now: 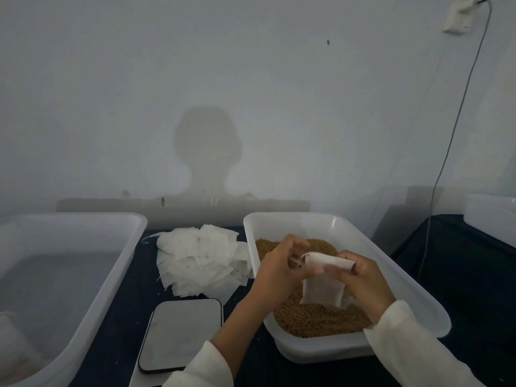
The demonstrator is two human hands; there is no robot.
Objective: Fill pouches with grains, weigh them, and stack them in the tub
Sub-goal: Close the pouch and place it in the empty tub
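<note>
Two hands, left hand [276, 270], right hand [360, 277], pinching limp fabric pouch [322, 291]

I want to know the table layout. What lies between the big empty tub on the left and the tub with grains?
In the head view, the pile of empty pouches lies between the left tub and the grain tub, at the back. The flat scale lies nearer, on the dark tabletop.

**Just sleeves and bare hands here**

Person's wearing loose cream-white fabric long sleeves [413, 344] on both arms, cuffs pushed back a bit past the wrists. Left hand [276, 270] and right hand [360, 280] bare, no gloves.
</note>
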